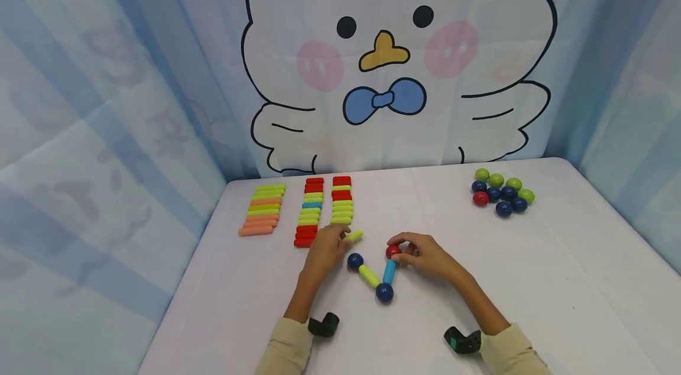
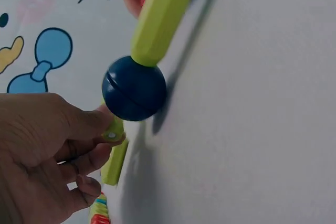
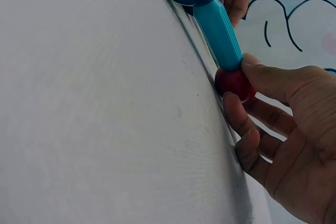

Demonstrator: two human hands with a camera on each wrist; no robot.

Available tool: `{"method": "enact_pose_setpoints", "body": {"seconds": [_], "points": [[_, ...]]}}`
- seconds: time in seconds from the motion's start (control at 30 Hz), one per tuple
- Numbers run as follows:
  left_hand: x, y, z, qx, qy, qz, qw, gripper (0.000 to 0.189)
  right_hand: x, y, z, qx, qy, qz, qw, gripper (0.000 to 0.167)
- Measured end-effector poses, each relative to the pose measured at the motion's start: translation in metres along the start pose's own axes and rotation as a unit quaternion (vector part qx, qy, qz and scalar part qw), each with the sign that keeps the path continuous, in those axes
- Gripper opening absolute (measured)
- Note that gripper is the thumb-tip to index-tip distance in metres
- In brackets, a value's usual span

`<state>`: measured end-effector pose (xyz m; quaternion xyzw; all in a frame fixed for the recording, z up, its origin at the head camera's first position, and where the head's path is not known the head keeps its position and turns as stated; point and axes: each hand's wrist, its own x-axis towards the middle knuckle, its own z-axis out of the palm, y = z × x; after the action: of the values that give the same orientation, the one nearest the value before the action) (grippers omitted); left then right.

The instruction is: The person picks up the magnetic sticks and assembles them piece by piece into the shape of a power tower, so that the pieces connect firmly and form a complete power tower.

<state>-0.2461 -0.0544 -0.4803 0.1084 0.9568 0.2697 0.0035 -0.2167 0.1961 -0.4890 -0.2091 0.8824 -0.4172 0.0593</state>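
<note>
In the head view, a glossy navy corner ball point(image 1: 384, 293) marks the point of a V lying on the smooth white tabletop point(image 1: 596, 292), between the left hand point(image 1: 327, 249) and the right hand point(image 1: 427, 253). From it, a yellow-green rod point(image 1: 369, 276) leads to a second navy ball point(image 1: 354, 261), and a cyan rod point(image 1: 389, 272) to a red ball point(image 1: 393, 251). Beyond lie three columns of slim rods point(image 1: 311, 205) and a cluster of round balls point(image 1: 509, 193), before a soft fabric curtain point(image 1: 383, 144) printed with a cartoon.

In the left wrist view, that hand's thumb and fingertips pinch a loose yellow-green rod point(image 2: 113, 128), a small silvery dot on its end, just beside a shiny navy ball with a groove round it.

In the right wrist view, thumb and fingers pinch the red ball, slightly curled about it; the cyan rod, its sides ridged lengthwise, meets the ball.
</note>
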Motion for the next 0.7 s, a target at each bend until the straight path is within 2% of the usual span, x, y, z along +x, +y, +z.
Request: {"method": "enact_pose_setpoints", "body": {"seconds": [0.1,0.2,0.27,0.37,0.57,0.7], "points": [[0.000,0.004,-0.004,-0.084,-0.050,0.003,0.9952,0.027,0.000,-0.001,0.001,0.001,-0.001,0.005,1.0000,0.032],[0.000,0.008,-0.007,-0.130,-0.114,0.011,0.9849,0.027,0.001,-0.002,0.000,-0.002,0.001,0.004,1.0000,0.032],[0.000,0.009,-0.008,-0.133,-0.149,0.015,0.9798,0.027,0.001,-0.002,0.001,-0.004,0.003,0.002,1.0000,0.031],[-0.001,0.010,-0.007,-0.123,-0.174,0.026,0.9766,0.027,0.000,-0.002,0.000,-0.004,0.003,0.000,1.0000,0.031],[-0.002,0.011,-0.002,-0.086,-0.194,0.074,0.9745,0.028,0.000,0.000,-0.001,-0.004,-0.003,-0.003,1.0000,0.031],[-0.004,0.012,-0.002,-0.077,-0.202,0.089,0.9722,0.028,0.000,0.002,-0.001,-0.003,-0.005,-0.008,1.0000,0.031]]}}
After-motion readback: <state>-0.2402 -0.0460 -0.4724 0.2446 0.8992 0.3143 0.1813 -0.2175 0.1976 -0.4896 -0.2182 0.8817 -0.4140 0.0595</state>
